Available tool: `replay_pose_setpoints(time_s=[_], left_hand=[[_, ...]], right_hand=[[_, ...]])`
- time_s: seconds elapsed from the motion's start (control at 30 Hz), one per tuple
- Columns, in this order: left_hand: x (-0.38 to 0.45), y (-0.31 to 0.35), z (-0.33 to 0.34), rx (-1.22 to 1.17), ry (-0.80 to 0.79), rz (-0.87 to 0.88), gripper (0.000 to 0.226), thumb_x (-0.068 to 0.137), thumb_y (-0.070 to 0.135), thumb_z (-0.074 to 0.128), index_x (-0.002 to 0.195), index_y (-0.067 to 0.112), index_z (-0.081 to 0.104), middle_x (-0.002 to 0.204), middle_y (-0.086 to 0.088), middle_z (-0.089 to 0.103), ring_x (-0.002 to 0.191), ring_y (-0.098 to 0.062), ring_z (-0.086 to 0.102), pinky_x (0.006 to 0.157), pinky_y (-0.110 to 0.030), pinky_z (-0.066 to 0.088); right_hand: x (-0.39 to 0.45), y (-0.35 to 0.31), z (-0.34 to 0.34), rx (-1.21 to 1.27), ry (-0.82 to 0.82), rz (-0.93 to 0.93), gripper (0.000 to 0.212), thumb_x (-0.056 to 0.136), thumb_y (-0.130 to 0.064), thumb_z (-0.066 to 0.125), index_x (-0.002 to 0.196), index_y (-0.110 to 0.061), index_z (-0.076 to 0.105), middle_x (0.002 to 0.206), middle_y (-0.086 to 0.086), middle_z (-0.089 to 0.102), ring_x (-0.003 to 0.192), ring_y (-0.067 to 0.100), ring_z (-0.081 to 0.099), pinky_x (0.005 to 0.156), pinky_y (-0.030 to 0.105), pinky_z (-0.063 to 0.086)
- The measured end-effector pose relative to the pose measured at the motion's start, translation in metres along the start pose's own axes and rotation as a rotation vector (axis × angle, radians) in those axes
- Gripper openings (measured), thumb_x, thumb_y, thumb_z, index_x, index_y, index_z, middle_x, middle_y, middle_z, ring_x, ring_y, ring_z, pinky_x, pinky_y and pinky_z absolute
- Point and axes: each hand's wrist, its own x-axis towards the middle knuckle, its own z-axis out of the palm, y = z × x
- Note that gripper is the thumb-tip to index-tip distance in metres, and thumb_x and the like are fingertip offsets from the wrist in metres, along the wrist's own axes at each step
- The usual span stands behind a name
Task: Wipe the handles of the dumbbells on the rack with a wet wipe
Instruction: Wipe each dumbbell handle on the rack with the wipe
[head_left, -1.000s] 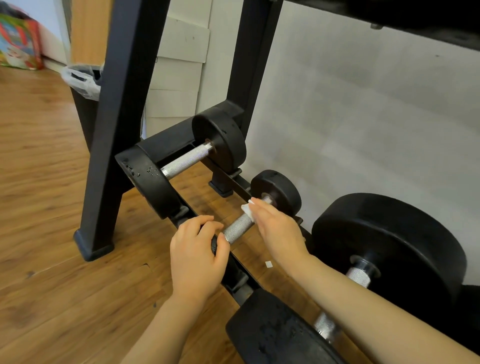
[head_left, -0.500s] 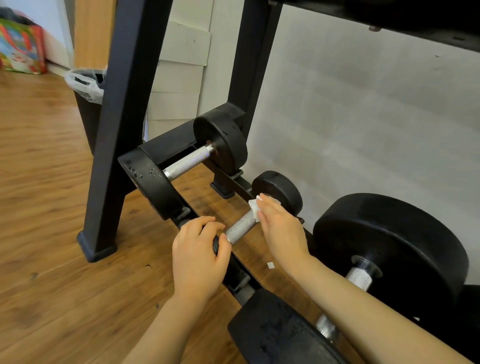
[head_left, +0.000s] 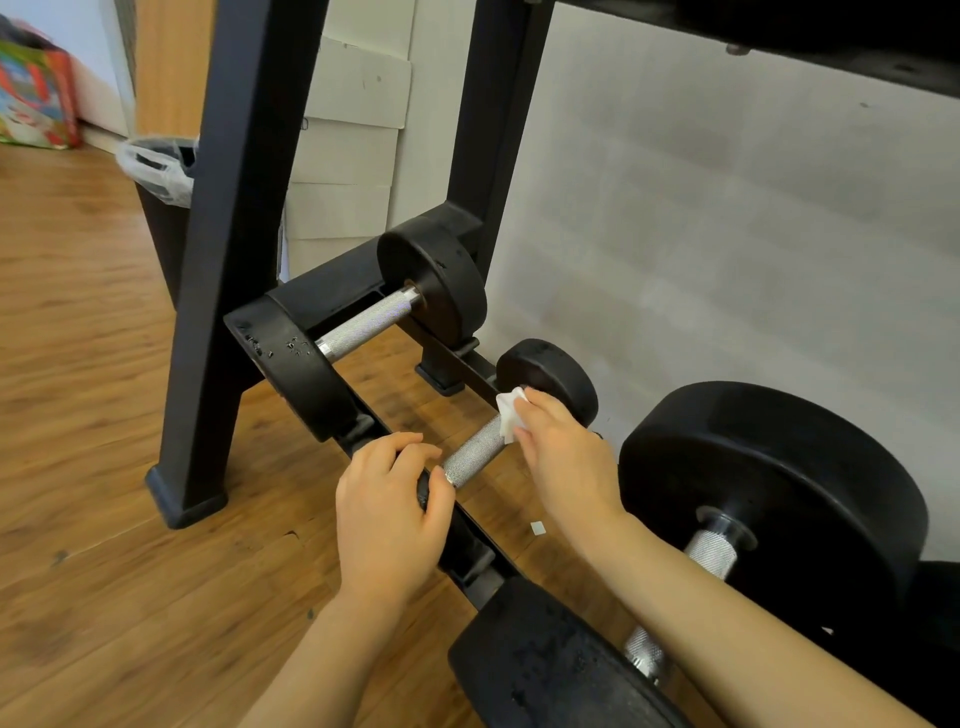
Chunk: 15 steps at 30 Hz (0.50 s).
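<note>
Head view: right hand presses wet wipe on handle.

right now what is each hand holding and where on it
Left hand grips the small dumbbell's near weight head. Right hand presses a wet wipe around the handle's far end.

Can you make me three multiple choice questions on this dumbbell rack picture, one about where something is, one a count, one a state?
1. Where is the wet wipe?
A. in the bin
B. on the small dumbbell's handle, by its far head
C. on the floor

2. How many dumbbells show on the rack?
A. three
B. one
C. five

3. What is the left hand doing?
A. hanging idle
B. gripping the small dumbbell's near head
C. holding the wipe

Answers: 1 B, the right hand presses it there. 2 A, three knurled handles show. 3 B, its fingers curl round that end.
</note>
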Motion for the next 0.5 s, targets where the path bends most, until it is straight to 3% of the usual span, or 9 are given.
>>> replay_pose_setpoints(time_s=[0.23,0.3,0.4,0.5], left_hand=[[0.000,-0.001,0.000,0.002,0.013,0.007,0.044,0.087,0.040,0.037,0.099,0.018,0.073,0.110,0.004,0.065,0.109,-0.018,0.056,0.089,-0.041,0.045],[-0.001,-0.001,0.001,0.003,0.019,0.009,0.044,0.087,0.040,0.037,0.098,0.018,0.073,0.110,0.004,0.065,0.108,-0.017,0.055,0.089,-0.040,0.044],[-0.001,-0.001,0.002,0.004,0.021,0.006,0.044,0.087,0.040,0.037,0.099,0.019,0.073,0.110,0.005,0.064,0.108,-0.016,0.055,0.090,-0.038,0.043],[0.000,0.000,0.001,0.011,0.016,0.003,0.045,0.087,0.041,0.036,0.099,0.019,0.073,0.110,0.005,0.065,0.108,-0.016,0.056,0.090,-0.038,0.044]], right_hand=[[-0.002,-0.006,-0.009,-0.007,0.051,0.037,0.035,0.095,-0.028,0.060,0.128,-0.015,0.060,0.116,0.002,0.057,0.083,0.018,0.064,0.062,0.030,0.058],[-0.002,-0.008,-0.010,-0.051,0.098,-0.004,0.032,0.089,-0.029,0.068,0.117,-0.013,0.068,0.106,0.003,0.064,0.081,0.017,0.063,0.059,0.029,0.056],[0.000,-0.012,-0.011,-0.188,0.152,-0.131,0.032,0.069,-0.026,0.086,0.096,-0.011,0.075,0.093,0.004,0.070,0.083,0.021,0.064,0.064,0.032,0.057],[0.001,-0.016,-0.011,-0.249,0.138,-0.178,0.036,0.059,-0.025,0.092,0.088,-0.009,0.077,0.087,0.006,0.072,0.088,0.023,0.067,0.078,0.035,0.058]])
